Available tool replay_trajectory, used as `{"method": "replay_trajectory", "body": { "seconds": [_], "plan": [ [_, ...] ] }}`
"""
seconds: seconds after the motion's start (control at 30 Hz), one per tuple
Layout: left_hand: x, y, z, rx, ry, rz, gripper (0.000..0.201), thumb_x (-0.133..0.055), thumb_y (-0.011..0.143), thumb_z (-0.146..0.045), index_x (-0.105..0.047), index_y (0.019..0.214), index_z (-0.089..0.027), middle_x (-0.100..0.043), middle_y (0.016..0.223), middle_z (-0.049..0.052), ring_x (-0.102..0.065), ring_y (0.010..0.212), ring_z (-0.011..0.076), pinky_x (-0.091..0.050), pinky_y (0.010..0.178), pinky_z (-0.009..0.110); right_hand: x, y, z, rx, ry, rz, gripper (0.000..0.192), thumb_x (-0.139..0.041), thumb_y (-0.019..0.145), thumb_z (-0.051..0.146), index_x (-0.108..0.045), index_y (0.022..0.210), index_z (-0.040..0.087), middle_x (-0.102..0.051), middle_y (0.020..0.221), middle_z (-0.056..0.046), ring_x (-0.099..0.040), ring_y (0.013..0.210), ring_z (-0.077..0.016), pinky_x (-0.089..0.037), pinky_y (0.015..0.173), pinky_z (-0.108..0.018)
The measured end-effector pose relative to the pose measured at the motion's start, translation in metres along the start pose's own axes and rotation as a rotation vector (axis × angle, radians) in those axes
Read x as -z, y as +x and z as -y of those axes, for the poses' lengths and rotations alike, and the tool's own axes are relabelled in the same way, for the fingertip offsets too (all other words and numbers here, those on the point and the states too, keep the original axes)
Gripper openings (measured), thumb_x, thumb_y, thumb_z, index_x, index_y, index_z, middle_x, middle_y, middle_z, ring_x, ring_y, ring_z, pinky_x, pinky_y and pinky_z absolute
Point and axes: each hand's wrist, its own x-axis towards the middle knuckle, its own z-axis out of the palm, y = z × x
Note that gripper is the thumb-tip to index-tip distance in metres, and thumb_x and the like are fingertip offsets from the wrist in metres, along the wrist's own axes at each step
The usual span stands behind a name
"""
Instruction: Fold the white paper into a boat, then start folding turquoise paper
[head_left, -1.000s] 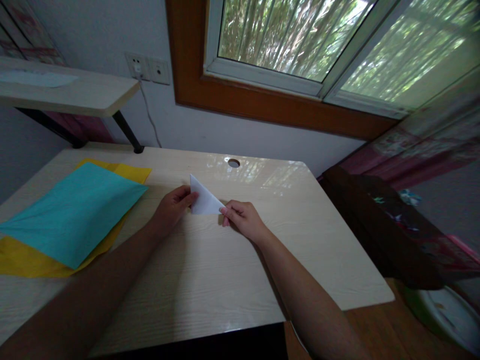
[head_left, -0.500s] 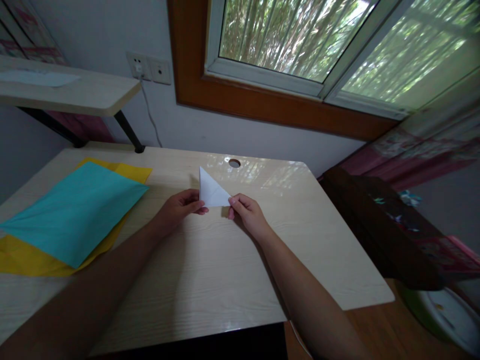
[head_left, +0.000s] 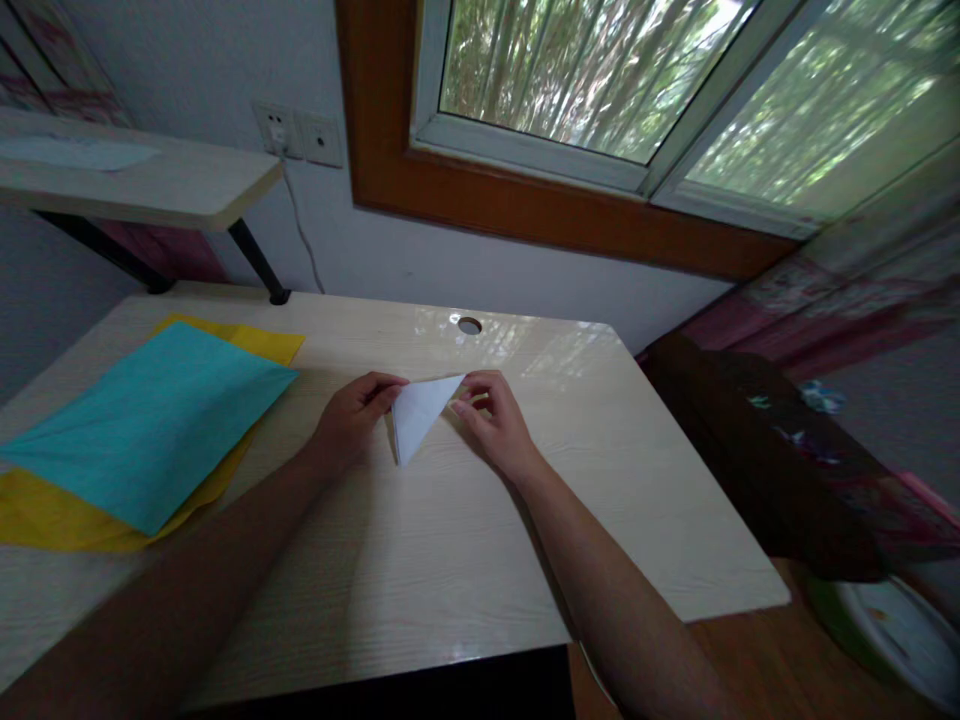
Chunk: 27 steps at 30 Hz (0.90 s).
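A small white sheet of paper folded into a triangle (head_left: 420,408) is held just above the desk, one point hanging down toward me. My left hand (head_left: 356,412) pinches its upper left corner between thumb and fingers. At the upper right corner, my right hand (head_left: 495,418) has its fingers curled around the tip, the thumb close to the slanting edge. Part of that grip is hidden behind the paper and fingers.
On the left of the pale wooden desk (head_left: 637,500) lies a turquoise sheet (head_left: 157,420) over a yellow sheet (head_left: 274,345). A raised shelf (head_left: 195,190) stands at the back left. Near the back edge is a round cable hole (head_left: 469,326). Dark furniture (head_left: 750,450) stands right.
The paper triangle has been turned over, so its point that stood up now hangs toward me. Both hands have shifted their hold to the upper corners.
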Motion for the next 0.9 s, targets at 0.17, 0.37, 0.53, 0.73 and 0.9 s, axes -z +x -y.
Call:
{"method": "replay_trajectory", "body": {
  "seconds": [0.17, 0.37, 0.53, 0.73, 0.9],
  "plan": [
    [0.002, 0.001, 0.003, -0.069, 0.086, 0.018, 0.031, -0.059, 0.091, -0.043, -0.073, 0.106, -0.020, -0.071, 0.093, 0.004, -0.062, 0.081, 0.0183, -0.049, 0.073, 0.029, 0.001, -0.001, 0.003, 0.107, 0.043, -0.042, 0.036, -0.069, 0.089, 0.033, -0.053, 0.121, 0.031, -0.053, 0.131, -0.008, -0.057, 0.113, -0.0210, -0.054, 0.088, -0.037],
    [0.003, 0.000, 0.003, -0.169, 0.218, 0.071, 0.028, -0.055, 0.094, -0.042, -0.073, 0.103, -0.022, -0.070, 0.092, 0.003, -0.062, 0.083, 0.0188, -0.049, 0.076, 0.030, 0.004, -0.001, 0.011, 0.099, 0.021, 0.106, 0.029, -0.067, 0.092, 0.033, -0.061, 0.120, 0.028, -0.061, 0.122, -0.008, -0.060, 0.110, -0.0212, -0.054, 0.086, -0.035],
    [0.002, -0.002, 0.003, -0.150, 0.193, 0.038, 0.028, -0.060, 0.092, -0.042, -0.071, 0.108, -0.022, -0.071, 0.096, 0.003, -0.063, 0.084, 0.0178, -0.049, 0.076, 0.028, -0.001, -0.001, 0.006, 0.036, 0.032, 0.253, 0.028, -0.075, 0.085, 0.036, -0.067, 0.111, 0.026, -0.068, 0.107, -0.005, -0.064, 0.095, -0.0190, -0.053, 0.076, -0.030],
    [0.001, -0.005, 0.003, -0.101, 0.057, 0.047, 0.032, -0.062, 0.091, -0.043, -0.066, 0.116, -0.023, -0.067, 0.090, 0.001, -0.062, 0.077, 0.0148, -0.050, 0.069, 0.025, -0.004, -0.004, -0.001, -0.151, 0.208, 0.251, 0.018, -0.073, 0.086, 0.036, -0.066, 0.095, 0.022, -0.065, 0.080, 0.001, -0.059, 0.067, -0.0128, -0.048, 0.063, -0.027],
    [-0.001, -0.006, 0.004, -0.122, -0.029, 0.077, 0.033, -0.060, 0.093, -0.042, -0.063, 0.119, -0.023, -0.068, 0.100, 0.004, -0.065, 0.088, 0.0165, -0.051, 0.077, 0.027, -0.005, -0.003, -0.004, -0.235, 0.290, 0.111, 0.020, -0.074, 0.084, 0.038, -0.064, 0.093, 0.023, -0.064, 0.083, 0.002, -0.059, 0.066, -0.0116, -0.049, 0.060, -0.026]
  ]
}}
